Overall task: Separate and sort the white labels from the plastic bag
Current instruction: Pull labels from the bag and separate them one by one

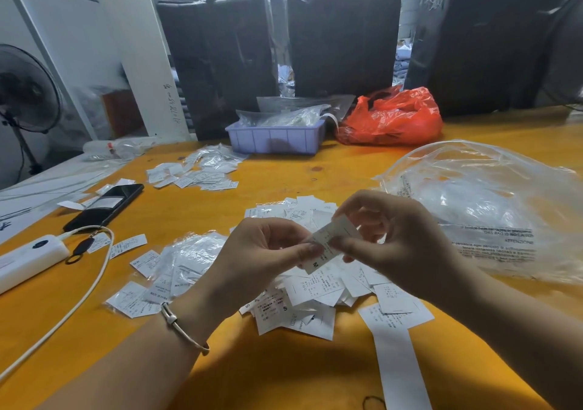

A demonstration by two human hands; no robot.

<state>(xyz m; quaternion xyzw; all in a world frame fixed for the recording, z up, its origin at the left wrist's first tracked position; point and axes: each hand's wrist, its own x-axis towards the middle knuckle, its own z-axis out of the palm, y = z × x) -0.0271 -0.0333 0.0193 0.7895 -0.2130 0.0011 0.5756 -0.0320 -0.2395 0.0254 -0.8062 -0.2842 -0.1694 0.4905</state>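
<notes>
Hands meet over the middle of the yellow table, both raised a little above the heap of loose white labels that lies spread beneath them. The left hand comes in from the near left with the forearm slanting up across the table edge, a thin bracelet round the wrist; its fingers are curled and the thumb and forefinger pinch the lower left end of one small label. The right hand reaches in from the near right, wrist bent, fingers arched over the top, and its fingertips nip the same label at the upper right end. So the label is held between the two hands, tilted, with a letter M showing on its lower part.

Just right of the hands sits the big clear plastic bag, crumpled and puffed up, printed warnings on its near side. To the left of the heap lie labels in small clear sleeves, and a further scatter sits farther back. At far centre stands a lilac tray holding clear packets, with a red bag beside it on the right. On the left side are a black phone, a white power bank and its white cable
</notes>
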